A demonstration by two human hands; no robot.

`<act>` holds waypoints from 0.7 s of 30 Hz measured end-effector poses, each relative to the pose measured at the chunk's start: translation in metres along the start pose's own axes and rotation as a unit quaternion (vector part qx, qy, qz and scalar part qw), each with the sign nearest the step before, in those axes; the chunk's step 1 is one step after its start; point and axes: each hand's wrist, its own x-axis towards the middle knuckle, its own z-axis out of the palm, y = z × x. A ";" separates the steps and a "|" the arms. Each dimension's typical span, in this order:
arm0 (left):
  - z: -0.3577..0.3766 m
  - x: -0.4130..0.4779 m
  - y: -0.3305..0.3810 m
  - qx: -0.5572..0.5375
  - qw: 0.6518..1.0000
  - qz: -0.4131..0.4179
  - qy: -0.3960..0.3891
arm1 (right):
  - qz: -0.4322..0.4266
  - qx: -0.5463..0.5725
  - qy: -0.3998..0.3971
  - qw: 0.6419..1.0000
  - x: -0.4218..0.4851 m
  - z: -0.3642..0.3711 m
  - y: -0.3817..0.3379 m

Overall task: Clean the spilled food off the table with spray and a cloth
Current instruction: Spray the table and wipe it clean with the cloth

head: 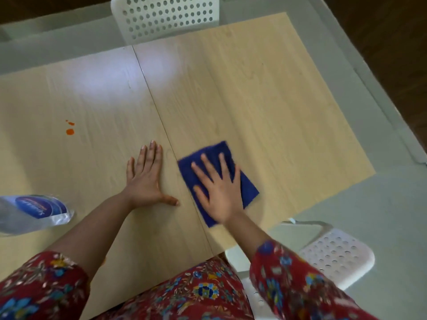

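Where orange spill (70,131) dots table (254,100), white chair (213,8)

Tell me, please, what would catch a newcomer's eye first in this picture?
The dark blue cloth stands out, pressed flat under the right hand close to the near edge of the table. The orange spill spots sit well off to the left, beyond the left hand, which lies flat on the wood. A clear spray bottle shows at the left edge of view.

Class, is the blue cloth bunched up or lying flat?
Flat: the blue cloth lies as a rectangle under the right hand, fingers straight. Whether it is folded, cannot tell.
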 end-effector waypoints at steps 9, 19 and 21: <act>0.005 0.004 -0.001 -0.002 1.000 -0.012 0.013 | 0.390 0.047 0.024 0.919 0.025 -0.024 0.149; 0.014 0.013 -0.012 -0.003 0.999 0.013 0.036 | 0.189 0.034 -0.015 0.981 0.179 -0.036 0.063; 0.015 0.012 -0.012 -0.012 0.998 0.026 0.050 | 0.107 0.010 -0.028 0.994 0.157 -0.027 0.032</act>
